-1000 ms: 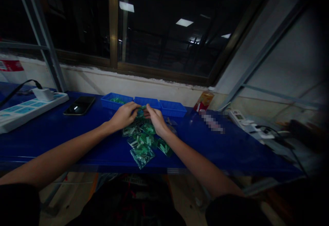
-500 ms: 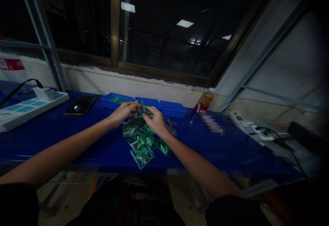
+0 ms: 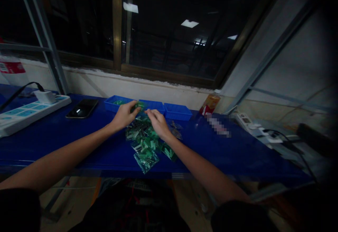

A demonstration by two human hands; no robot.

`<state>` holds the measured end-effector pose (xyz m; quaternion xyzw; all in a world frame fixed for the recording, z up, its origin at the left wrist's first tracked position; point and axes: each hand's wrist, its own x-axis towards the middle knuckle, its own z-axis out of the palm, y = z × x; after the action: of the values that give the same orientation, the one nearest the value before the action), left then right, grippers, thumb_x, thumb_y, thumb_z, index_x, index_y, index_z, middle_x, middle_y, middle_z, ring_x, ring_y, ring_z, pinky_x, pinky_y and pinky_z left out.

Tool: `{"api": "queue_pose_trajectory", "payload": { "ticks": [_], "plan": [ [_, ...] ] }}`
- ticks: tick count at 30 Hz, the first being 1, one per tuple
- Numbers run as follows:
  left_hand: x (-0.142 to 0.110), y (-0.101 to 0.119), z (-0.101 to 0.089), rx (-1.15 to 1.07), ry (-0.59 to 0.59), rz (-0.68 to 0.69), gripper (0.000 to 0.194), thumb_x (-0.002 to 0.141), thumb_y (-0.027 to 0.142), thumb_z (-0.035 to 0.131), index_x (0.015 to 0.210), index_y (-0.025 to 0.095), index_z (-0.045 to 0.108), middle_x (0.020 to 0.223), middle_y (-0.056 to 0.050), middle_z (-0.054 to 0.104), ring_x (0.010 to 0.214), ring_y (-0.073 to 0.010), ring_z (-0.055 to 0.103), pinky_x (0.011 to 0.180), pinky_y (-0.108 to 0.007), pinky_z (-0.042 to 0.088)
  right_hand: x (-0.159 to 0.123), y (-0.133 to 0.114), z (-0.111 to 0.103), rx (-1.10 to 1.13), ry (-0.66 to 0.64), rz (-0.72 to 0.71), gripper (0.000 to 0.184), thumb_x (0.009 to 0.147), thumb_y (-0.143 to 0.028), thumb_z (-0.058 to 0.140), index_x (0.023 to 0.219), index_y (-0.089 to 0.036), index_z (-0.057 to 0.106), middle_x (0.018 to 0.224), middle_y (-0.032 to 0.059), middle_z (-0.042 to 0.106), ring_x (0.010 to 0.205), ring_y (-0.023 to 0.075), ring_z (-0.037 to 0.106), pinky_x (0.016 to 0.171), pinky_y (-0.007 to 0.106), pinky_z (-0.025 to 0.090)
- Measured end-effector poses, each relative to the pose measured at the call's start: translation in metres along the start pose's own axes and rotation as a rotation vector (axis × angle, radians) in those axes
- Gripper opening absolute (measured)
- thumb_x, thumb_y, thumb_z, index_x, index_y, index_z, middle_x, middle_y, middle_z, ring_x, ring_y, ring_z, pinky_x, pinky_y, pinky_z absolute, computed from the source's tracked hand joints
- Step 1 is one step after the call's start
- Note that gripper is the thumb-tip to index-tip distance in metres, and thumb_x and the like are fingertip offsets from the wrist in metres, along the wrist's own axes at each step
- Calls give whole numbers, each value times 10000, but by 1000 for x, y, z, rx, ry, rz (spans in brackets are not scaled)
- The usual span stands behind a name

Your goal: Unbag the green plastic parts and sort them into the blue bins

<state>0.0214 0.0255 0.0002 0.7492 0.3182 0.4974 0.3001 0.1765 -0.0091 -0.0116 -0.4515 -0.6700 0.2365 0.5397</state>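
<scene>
My left hand is closed on a small green plastic bag, blurred, held up over the pile in front of the blue trays. Close by on its right, my right hand has thumb and fingers pinched together near the bag's edge; what is between them is too small to make out. Beneath both hands lies a heap of small clear-green bags with pale strip-like pieces inside. Part of the heap is hidden by my right hand.
Behind the heap stand a left blue tray with green items in it, a middle tray and a right tray. A phone and power strip lie left. A drink bottle is at the back right.
Both hands first held the green bag close together, and it then stood upright between the fingers. Now the left hand has it farther left, and the hands are slightly apart.
</scene>
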Motion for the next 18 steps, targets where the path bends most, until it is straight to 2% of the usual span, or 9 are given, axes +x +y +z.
{"api": "queue_pose_trajectory", "payload": {
  "ticks": [2,4,6,9,12,14,16,18],
  "plan": [
    [-3,2,1,284,-58,272,222,792,178,505,982,166,617,958,-61,630,897,-185,569,835,-335,426,2,2,-1,223,-28,185,540,783,-610,326,716,-167,628,728,53,607,741,157,568,664,281,437],
    [-7,1,4,414,-109,427,277,801,149,476,1047,166,603,1039,-84,601,959,-194,555,855,-346,431,3,3,-1,387,-60,290,572,745,-666,319,694,-171,603,647,34,595,627,140,554,573,257,423],
    [-9,1,7,466,-139,480,303,794,143,481,1075,165,594,1071,-97,578,980,-199,549,852,-353,445,4,5,-1,408,-35,297,481,711,-628,427,682,-174,581,596,11,574,547,124,521,520,241,401],
    [-10,3,9,451,-176,478,309,780,175,513,1079,170,590,1084,-94,570,988,-202,548,859,-367,447,5,9,-2,315,61,238,323,697,-495,520,669,-176,561,565,-17,540,509,112,479,491,230,372],
    [-9,9,7,390,-173,415,247,790,242,515,995,160,627,1032,-83,598,956,-198,557,859,-363,434,7,11,-5,227,131,168,247,720,-413,510,674,-178,569,576,-27,525,543,117,466,517,233,361],
    [-8,12,6,331,-158,304,242,805,307,495,904,156,657,945,-71,626,901,-200,569,819,-341,436,8,10,-9,171,176,117,201,725,-365,518,698,-178,587,625,-18,541,600,128,479,574,246,377],
    [-5,12,5,213,-143,105,333,816,401,455,827,149,672,855,-69,645,822,-205,582,736,-312,443,7,5,-13,89,195,29,171,740,-324,519,741,-182,615,712,4,567,693,148,504,656,266,393],
    [-3,10,5,36,-126,-140,467,816,507,392,768,136,672,791,-80,654,727,-201,588,643,-292,435,4,-1,-15,-59,168,-135,176,778,-284,494,804,-191,642,796,29,580,778,162,517,730,285,397]
  ]
}}
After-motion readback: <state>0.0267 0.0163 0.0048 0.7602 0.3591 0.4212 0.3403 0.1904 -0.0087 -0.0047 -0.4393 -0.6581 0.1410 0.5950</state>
